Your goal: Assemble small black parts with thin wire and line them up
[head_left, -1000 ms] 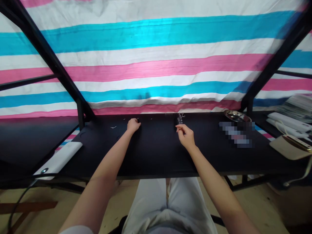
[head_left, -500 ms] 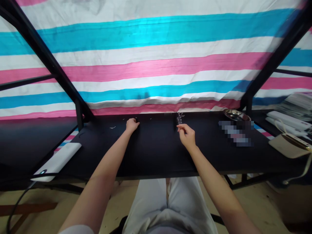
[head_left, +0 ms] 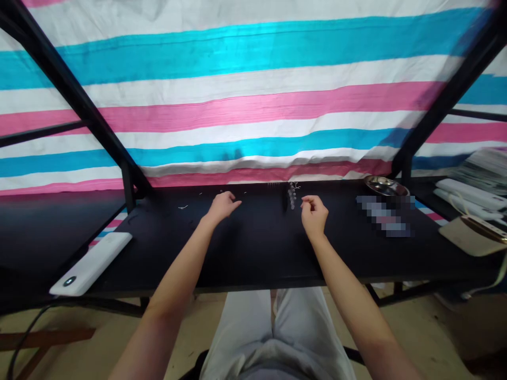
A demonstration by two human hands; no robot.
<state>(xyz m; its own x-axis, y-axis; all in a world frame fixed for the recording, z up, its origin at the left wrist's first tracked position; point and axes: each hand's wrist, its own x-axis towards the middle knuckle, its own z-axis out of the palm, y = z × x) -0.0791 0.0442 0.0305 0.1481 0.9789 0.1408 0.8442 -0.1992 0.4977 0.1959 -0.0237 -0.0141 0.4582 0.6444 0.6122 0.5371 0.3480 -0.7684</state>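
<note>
My left hand (head_left: 225, 206) hovers over the black table's left middle, thumb held apart from the fingers, with nothing visible in it. Right of centre, a row of small clear bead-like pieces (head_left: 292, 196) lies beside a narrow dark object (head_left: 284, 198). My right hand (head_left: 316, 215) is just to the right of that row, apart from it. Its fingers are curled toward the thumb in a pinch; whatever they hold, if anything, is too small to make out. Small pale bits (head_left: 182, 207) are scattered left of my left hand. Thin white strands (head_left: 296, 186) lie behind the bead-like row.
A shiny metal bowl (head_left: 386, 186) stands at the back right, with a blurred-out item in front. A white power-bank-like device (head_left: 92, 264) lies at the table's left edge. Farther right are a beige pouch (head_left: 463, 236) and stacked papers (head_left: 485, 171). Black frame posts (head_left: 127, 182) flank the table.
My right hand has moved right, away from the row of clear pieces it was touching. My left hand has shifted slightly right and its thumb has spread from the fingers.
</note>
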